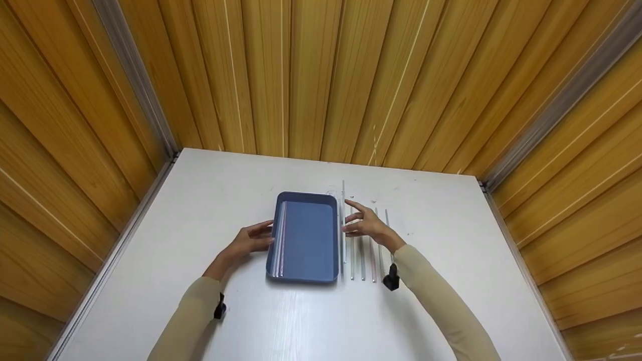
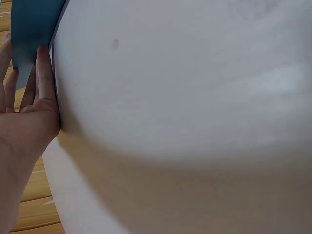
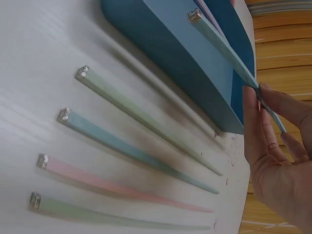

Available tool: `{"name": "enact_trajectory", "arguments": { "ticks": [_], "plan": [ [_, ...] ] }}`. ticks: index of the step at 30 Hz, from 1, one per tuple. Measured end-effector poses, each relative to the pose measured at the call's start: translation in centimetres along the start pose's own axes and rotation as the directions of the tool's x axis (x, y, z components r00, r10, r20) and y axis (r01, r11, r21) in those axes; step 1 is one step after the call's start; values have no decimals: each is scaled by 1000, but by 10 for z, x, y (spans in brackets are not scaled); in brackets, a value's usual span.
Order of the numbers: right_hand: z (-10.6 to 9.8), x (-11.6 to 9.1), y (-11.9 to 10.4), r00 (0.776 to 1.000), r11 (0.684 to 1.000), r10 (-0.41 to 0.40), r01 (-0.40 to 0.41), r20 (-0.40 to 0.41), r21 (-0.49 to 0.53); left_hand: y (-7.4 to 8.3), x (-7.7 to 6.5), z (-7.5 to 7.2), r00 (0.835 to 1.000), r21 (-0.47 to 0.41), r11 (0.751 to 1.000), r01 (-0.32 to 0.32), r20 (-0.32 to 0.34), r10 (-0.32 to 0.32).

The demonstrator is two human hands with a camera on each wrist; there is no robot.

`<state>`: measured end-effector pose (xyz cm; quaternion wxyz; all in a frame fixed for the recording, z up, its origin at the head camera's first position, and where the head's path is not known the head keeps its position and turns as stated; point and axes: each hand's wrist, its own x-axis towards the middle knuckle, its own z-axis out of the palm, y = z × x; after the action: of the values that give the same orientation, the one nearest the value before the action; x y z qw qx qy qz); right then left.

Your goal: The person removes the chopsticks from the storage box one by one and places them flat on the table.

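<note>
My left hand [image 1: 246, 243] rests its straight fingers against the left side wall of a blue rectangular tray [image 1: 311, 240]; the left wrist view shows the fingertips on the tray's outer wall [image 2: 33, 24]. My right hand [image 3: 280, 161] pinches a light blue chopstick [image 3: 229, 54] between thumb and fingers, raised beside the tray's right rim. Its silver-capped end points toward the near side. A few chopsticks [image 1: 279, 245] lie lengthwise along the left inside of the tray.
Right of the tray, several pastel chopsticks lie roughly parallel on the white table [image 1: 301, 321], among them a green one [image 3: 146, 124], a blue one [image 3: 136, 150] and a pink one [image 3: 117, 185]. Wood-patterned walls [image 1: 311, 80] enclose the table's back and sides.
</note>
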<state>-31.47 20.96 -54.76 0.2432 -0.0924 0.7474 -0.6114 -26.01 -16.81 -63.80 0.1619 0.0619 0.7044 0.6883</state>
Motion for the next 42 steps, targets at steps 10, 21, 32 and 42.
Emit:
{"name": "enact_trajectory", "arguments": {
  "ticks": [10, 21, 32, 42],
  "plan": [
    [-41, -24, 19, 997, 998, 40, -44, -63, -55, -3, -1, -2, 1000, 11, 1000, -6, -7, 6],
    [-87, -61, 46, 989, 988, 98, -110, -115, -111, -2, -2, -2, 1000, -14, 1000, 1, -8, -1],
    [-114, -83, 64, 981, 978, 150, -165, -119, -128, 1, -2, -1, 1000, 8, 1000, -8, -1, 8],
    [-116, -90, 75, 967, 967, 187, -212, -173, -139, 2, 0, 1, 1000, -7, 1000, -13, 11, 13]
  ]
}}
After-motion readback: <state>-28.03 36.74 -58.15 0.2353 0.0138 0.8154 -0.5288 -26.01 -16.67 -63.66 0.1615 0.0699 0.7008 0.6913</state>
